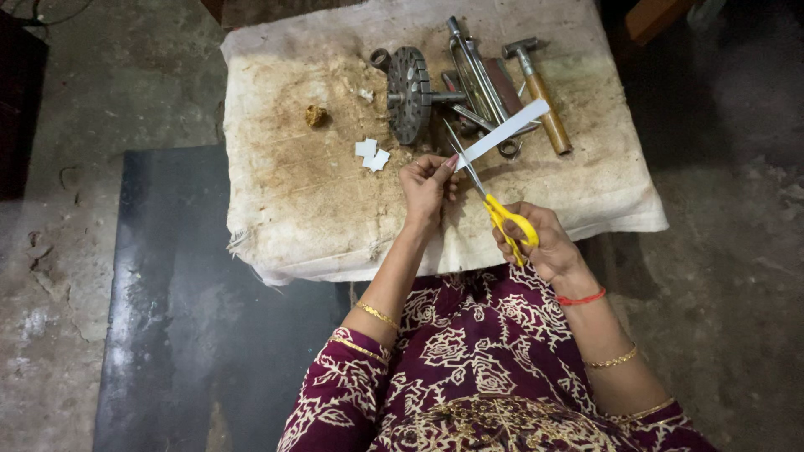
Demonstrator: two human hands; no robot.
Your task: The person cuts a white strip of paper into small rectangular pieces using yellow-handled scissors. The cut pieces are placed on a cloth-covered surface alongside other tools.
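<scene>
Paper strip (505,130) pinched by left fingers (445,165), seemingly between scissors (490,205).

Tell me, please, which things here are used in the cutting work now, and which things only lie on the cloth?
In use:
- white paper strip, pinched by the left hand
- yellow-handled scissors, in the right hand, blades at the strip

Lying about:
- cut white paper pieces
- hammer
- round toothed metal disc
- other metal tools
- small brown lump
- stained cloth
</scene>
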